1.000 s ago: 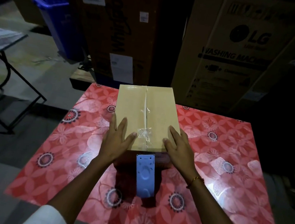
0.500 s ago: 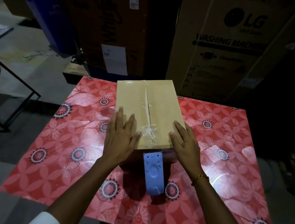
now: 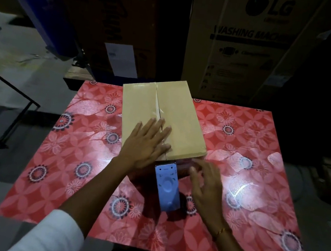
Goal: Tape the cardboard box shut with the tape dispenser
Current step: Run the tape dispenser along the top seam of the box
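Head view shows your box [image 3: 174, 118] standing on the table [image 3: 259, 181], its long axis running away from you and tilted a little to the left at the far end, with the centre seam following that same line. Clear tape glints along the near half of the seam. Your left hand [image 3: 147, 144] lies flat on the lid, fingers spread and open, palm pressing over the seam near the box's front edge; it grips nothing. Your right hand [image 3: 205, 186] hovers just off the box's near right corner, fingers loosely spread and blurred, holding nothing. Your dispenser [image 3: 167, 186] sits upright against the box's near face, its blue handle pointing back toward you, roughly in line with the seam, between your two forearms. On the table you have bare floral surface to the left and right of the box and in front of the dispenser. Behind, the box's far end reaches the table's back edge, where large cartons [image 3: 246, 43] stand close.
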A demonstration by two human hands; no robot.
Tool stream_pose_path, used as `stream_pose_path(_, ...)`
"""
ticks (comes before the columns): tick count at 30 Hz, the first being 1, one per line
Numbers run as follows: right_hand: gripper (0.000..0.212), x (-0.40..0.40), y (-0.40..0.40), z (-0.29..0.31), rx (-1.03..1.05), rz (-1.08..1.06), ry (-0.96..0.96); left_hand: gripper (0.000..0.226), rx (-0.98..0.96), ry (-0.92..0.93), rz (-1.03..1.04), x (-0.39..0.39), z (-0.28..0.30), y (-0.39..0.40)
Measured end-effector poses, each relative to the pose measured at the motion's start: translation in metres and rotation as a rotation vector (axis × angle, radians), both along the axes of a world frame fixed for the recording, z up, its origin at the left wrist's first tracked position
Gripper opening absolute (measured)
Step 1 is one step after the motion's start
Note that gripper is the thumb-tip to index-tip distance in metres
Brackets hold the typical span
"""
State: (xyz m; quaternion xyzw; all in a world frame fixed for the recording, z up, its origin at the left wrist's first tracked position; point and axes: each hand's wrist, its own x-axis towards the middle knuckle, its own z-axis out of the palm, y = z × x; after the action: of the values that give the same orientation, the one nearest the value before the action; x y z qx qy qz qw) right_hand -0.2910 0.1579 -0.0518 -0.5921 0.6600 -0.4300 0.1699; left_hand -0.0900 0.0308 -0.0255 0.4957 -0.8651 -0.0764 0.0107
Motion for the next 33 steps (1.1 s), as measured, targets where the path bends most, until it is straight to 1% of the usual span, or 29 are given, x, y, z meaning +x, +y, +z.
stream_pose_path(2,0.025,0.007,0.013,-0.008,0.093,0.084,-0.09,0.066,0.008,0.006,0.045,-0.006,0.001,-0.002)
stream_pose_path(3,0.033,0.012,0.018,-0.01,0.15,0.112,-0.123,0.066,0.002,0.005,0.053,-0.008,0.001,-0.002)
stream_pose_path(5,0.058,0.02,0.025,-0.014,0.26,0.141,-0.176,0.068,-0.007,0.008,0.058,-0.008,0.001,0.0)
stream_pose_path(7,0.078,0.026,0.027,-0.014,0.328,0.14,-0.232,0.07,-0.013,0.019,0.059,-0.008,0.001,0.0)
stream_pose_path(10,0.095,0.03,0.022,-0.011,0.32,0.123,-0.271,0.069,-0.023,0.029,0.065,-0.009,0.001,0.001)
stream_pose_path(15,0.108,0.056,0.025,-0.008,0.262,0.142,-0.179,0.068,-0.043,0.048,0.071,-0.008,-0.002,0.001)
stream_pose_path(18,0.109,0.071,0.026,-0.012,0.256,0.092,-0.159,0.066,-0.044,0.057,0.07,-0.008,-0.003,0.001)
stream_pose_path(22,0.103,0.074,0.025,-0.018,0.292,0.047,-0.073,0.067,-0.046,0.058,0.07,-0.008,-0.003,0.001)
stream_pose_path(30,0.094,0.079,0.03,-0.019,0.329,-0.003,-0.097,0.067,-0.066,0.06,0.066,-0.008,-0.006,0.0)
stream_pose_path(33,0.094,0.079,0.034,-0.02,0.354,-0.013,-0.121,0.066,-0.072,0.062,0.069,-0.008,-0.006,0.0)
